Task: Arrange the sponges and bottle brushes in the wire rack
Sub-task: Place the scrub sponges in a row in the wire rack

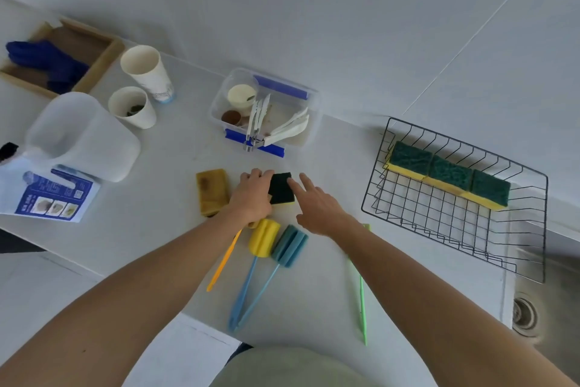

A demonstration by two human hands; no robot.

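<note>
The left hand curls its grip around a dark sponge on the counter. The right hand reaches beside it, fingers spread, holding nothing. Bare counter lies between them and the wire rack.

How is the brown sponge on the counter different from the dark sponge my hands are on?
The brown sponge is a stained mustard brown all over; the dark sponge has a dark green scouring top with a sliver of yellow below. The brown sponge lies untouched beside the left hand; the dark sponge is gripped by the left hand, with the right hand fingers at its other edge. Both are rectangular and on the counter, outside the rack.
</note>
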